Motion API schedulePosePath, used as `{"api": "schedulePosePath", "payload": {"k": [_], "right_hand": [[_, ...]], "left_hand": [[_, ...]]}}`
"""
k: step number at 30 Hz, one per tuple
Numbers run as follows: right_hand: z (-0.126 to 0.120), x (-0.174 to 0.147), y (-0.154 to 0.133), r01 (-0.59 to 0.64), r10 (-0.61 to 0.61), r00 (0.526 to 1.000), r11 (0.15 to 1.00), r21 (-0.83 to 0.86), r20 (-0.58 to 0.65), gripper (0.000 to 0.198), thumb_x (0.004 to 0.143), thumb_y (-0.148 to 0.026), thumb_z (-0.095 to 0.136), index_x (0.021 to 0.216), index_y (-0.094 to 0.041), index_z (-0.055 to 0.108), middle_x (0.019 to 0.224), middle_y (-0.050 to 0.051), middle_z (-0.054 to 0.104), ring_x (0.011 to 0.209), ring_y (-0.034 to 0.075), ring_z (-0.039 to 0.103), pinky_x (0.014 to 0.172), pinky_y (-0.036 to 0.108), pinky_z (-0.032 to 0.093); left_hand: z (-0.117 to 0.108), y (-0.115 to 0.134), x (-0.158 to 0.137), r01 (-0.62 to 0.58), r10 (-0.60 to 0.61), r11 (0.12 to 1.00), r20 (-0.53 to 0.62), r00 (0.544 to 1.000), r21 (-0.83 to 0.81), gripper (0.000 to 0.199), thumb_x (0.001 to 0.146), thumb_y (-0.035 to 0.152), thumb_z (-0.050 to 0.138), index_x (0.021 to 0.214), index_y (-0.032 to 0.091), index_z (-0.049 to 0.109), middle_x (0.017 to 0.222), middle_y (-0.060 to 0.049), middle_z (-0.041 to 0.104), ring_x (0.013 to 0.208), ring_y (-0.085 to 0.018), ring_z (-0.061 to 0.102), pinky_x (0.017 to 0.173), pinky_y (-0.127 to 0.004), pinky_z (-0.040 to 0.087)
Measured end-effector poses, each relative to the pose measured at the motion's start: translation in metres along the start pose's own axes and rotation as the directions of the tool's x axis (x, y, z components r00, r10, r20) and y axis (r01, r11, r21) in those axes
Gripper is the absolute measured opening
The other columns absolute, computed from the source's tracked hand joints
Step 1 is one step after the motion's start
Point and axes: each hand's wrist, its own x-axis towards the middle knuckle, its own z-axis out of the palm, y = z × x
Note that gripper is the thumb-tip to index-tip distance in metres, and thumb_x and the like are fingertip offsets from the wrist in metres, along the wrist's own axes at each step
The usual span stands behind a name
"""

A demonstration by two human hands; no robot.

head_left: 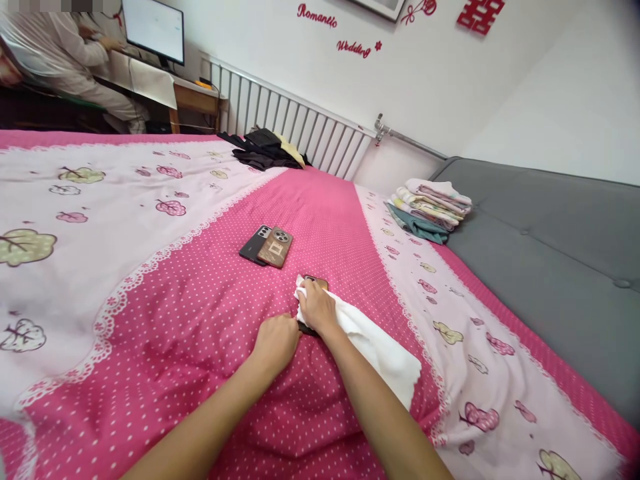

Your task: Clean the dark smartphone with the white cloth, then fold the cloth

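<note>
A phone (pixel 323 283) lies on the pink bedspread, mostly hidden; its brownish top end and a dark lower edge show. At its lower left end, my left hand (pixel 277 343) is closed, fingers curled in, gripping that edge. My right hand (pixel 319 307) is closed on a white cloth (pixel 377 340) and presses it against the phone's face. The cloth trails off to the right across the bed. Just beyond my hands lie two more phones, a black one (pixel 253 247) partly under one in a brown patterned case (pixel 276 247), both with cameras up.
Folded cloths (pixel 430 207) are stacked by the grey headboard (pixel 540 247). Dark clothes (pixel 265 148) lie at the bed's far edge, before a white radiator (pixel 300 110). At the far left a person (pixel 75 60) sits at a desk with a monitor (pixel 154 32).
</note>
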Motion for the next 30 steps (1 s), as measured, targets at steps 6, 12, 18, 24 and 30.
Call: {"api": "schedulePosePath", "payload": {"k": [6,12,18,24,30], "right_hand": [[0.006,0.026,0.013,-0.068,0.069,0.997,0.998,0.007,-0.038,0.028,0.093,-0.037,0.033,0.111,-0.024,0.050,0.107,0.003,0.059,0.093,0.017,0.055,0.073,0.026,0.036],[0.005,0.033,0.050,-0.201,0.197,0.976,0.979,-0.030,-0.090,0.031,0.093,-0.036,0.031,0.113,-0.022,0.050,0.105,0.005,0.059,0.090,0.018,0.056,0.070,0.027,0.036],[-0.006,0.011,0.100,-0.294,0.278,0.949,0.951,-0.093,-0.151,0.029,0.092,-0.033,0.037,0.114,-0.021,0.051,0.103,0.008,0.057,0.091,0.020,0.054,0.072,0.028,0.035],[0.002,0.002,0.108,-0.320,0.294,0.931,0.943,-0.094,-0.216,0.029,0.093,-0.034,0.034,0.114,-0.020,0.051,0.103,0.007,0.057,0.092,0.020,0.053,0.070,0.027,0.035],[0.007,0.002,0.108,-0.303,0.284,0.919,0.952,-0.030,-0.274,0.028,0.093,-0.033,0.034,0.112,-0.022,0.051,0.105,0.005,0.057,0.091,0.018,0.054,0.068,0.026,0.035]], "left_hand": [[0.000,0.004,0.000,0.027,-0.028,0.999,-0.033,0.999,-0.039,0.033,0.087,0.038,0.045,0.104,0.015,0.061,0.096,-0.011,0.065,0.091,-0.026,0.061,0.076,-0.033,0.045],[0.011,0.019,0.013,0.046,-0.063,0.995,-0.194,0.979,-0.091,0.061,0.085,0.055,0.039,0.119,0.005,0.050,0.105,-0.018,0.057,0.102,-0.030,0.051,0.082,-0.036,0.039],[0.019,0.040,0.037,0.098,-0.107,0.994,-0.249,0.962,-0.050,0.082,0.072,0.065,0.050,0.122,0.001,0.044,0.107,-0.021,0.054,0.102,-0.033,0.045,0.087,-0.040,0.033],[0.022,0.058,0.055,0.178,-0.221,0.967,-0.250,0.943,-0.184,0.088,0.062,0.053,0.064,0.125,-0.004,0.039,0.113,-0.025,0.049,0.106,-0.036,0.041,0.088,-0.045,0.032],[0.010,0.041,0.064,0.161,-0.260,0.877,-0.165,0.951,-0.452,0.076,0.049,0.029,0.069,0.115,-0.004,0.049,0.115,-0.024,0.050,0.112,-0.038,0.040,0.094,-0.043,0.031]]}}
